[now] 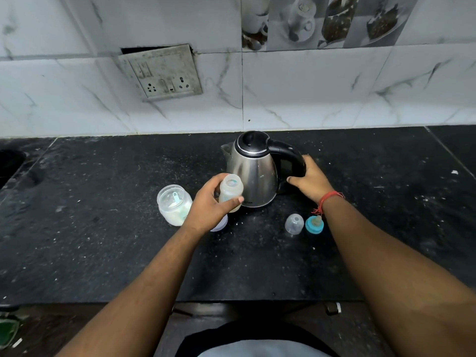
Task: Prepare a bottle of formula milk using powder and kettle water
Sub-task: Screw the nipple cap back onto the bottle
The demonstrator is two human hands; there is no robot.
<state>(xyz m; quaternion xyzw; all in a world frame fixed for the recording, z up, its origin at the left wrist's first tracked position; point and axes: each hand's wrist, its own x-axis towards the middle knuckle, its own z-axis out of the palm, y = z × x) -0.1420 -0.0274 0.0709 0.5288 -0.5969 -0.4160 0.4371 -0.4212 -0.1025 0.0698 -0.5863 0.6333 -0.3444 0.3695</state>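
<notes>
We have the kettle [253, 171] as our landmark, steel body and black lid, standing on the dark speckled counter [103, 253] close to the tiled wall, spout turned to the left, handle to the right.

Our right hand [310, 180] is at that black handle, fingers curving over its outer side and thumb reaching in below it. The grip looks partly closed, and the kettle sits flat on the counter.

Our left hand [210, 202] is just in front of the kettle, to its left, fingers and thumb wrapped round the baby bottle [231, 192]. The bottle has no top on and is roughly upright, its open mouth facing up, right against the kettle's lower front. We cannot tell whether its base touches the counter.

Left of the kettle, beyond the left hand, stands the open powder jar [173, 204], white powder inside with a pale green scoop [177, 198] stuck in it. A pale lid [221, 224] peeks out below the left wrist, mostly hidden.

In front of the kettle and to its right, under the right forearm, a clear dome cap [294, 224] rests on the counter, and just beside it the blue ring with its teat [314, 224]. A red thread [328, 199] circles the right wrist.
</notes>
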